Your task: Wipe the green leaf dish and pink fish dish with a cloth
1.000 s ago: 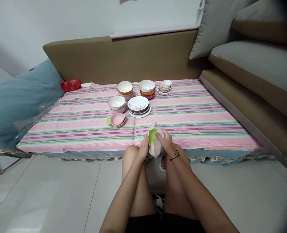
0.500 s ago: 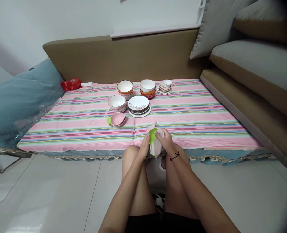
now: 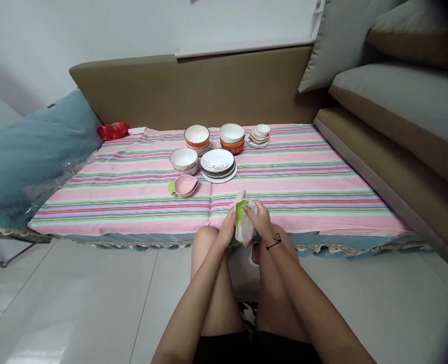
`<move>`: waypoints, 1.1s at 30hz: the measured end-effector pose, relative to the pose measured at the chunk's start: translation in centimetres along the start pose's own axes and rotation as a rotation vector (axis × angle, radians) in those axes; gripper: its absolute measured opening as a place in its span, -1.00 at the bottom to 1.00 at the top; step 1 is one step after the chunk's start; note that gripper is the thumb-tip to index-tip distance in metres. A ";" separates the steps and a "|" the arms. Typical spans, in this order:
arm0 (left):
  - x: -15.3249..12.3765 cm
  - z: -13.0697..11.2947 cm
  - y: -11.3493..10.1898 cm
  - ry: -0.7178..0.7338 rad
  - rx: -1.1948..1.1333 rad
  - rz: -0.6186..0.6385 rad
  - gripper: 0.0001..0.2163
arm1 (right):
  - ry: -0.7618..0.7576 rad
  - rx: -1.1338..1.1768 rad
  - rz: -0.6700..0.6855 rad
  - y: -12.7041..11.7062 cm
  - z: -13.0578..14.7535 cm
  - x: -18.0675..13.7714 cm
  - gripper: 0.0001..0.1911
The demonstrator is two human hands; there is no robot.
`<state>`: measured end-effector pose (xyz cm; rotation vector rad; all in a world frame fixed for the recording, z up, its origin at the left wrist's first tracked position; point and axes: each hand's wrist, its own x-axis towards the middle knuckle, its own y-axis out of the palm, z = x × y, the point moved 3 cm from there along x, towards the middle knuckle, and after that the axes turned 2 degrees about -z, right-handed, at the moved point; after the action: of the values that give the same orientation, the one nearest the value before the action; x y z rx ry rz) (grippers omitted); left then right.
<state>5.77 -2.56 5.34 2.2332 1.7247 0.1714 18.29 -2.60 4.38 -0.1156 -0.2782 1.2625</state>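
Above my knees, my left hand (image 3: 228,227) grips a small green-and-white dish (image 3: 240,208) by its left side. My right hand (image 3: 261,221) is closed on a pale pinkish cloth (image 3: 248,231), its fingers pressing it against the inside of the dish. The cloth hangs down to a point and hides much of the dish. A pale stub (image 3: 241,194) sticks up at the far end; I cannot tell whether it is cloth or handle. Nearest to my hands on the bed are pink leaf-shaped bowls (image 3: 186,185) with a green handle, and a stack of plates (image 3: 217,161).
Stacked bowls (image 3: 196,134) stand behind the plates, with more bowls (image 3: 232,133) and small dishes (image 3: 261,132) to their right. A red bundle (image 3: 113,130) lies at the far left. Cushions (image 3: 394,101) are piled at right. A striped cloth (image 3: 315,187) covers the bed.
My right fingers have shifted slightly with the cloth over the dish. Both hands keep their hold; the whole view has moved a little.
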 end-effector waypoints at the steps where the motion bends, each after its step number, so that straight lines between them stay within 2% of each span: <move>1: 0.0 0.0 0.0 0.007 -0.001 0.004 -0.61 | 0.002 0.006 0.001 0.1 0.2 -0.1 -0.67; 6: -0.1 0.1 -0.2 -0.004 0.007 -0.015 -0.61 | 0.011 0.039 0.007 0.5 1.0 -0.4 -0.73; 11: 0.0 0.5 -0.4 0.028 -0.001 0.021 -0.62 | 0.014 0.066 0.014 0.1 1.3 -0.6 -0.73; 15: 0.1 0.5 -0.3 0.023 -0.009 0.013 -0.63 | 0.016 0.083 0.016 -0.1 0.9 -0.5 -0.71; 21: 0.1 0.4 -0.3 -0.080 -0.010 -0.069 -0.70 | 0.036 0.144 0.059 0.1 -0.4 -0.1 -0.66; 30: 0.1 0.7 -0.6 -0.006 0.014 -0.024 -0.66 | 0.081 0.213 0.100 0.2 -1.3 0.2 -0.61; 33: 0.1 0.7 -0.5 -0.036 0.015 -0.037 -0.62 | 0.072 0.156 0.086 0.2 -1.2 0.1 -0.64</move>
<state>5.48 -2.43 4.53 2.2000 1.7527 0.1090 18.46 -2.34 3.22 -0.0397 -0.1130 1.3580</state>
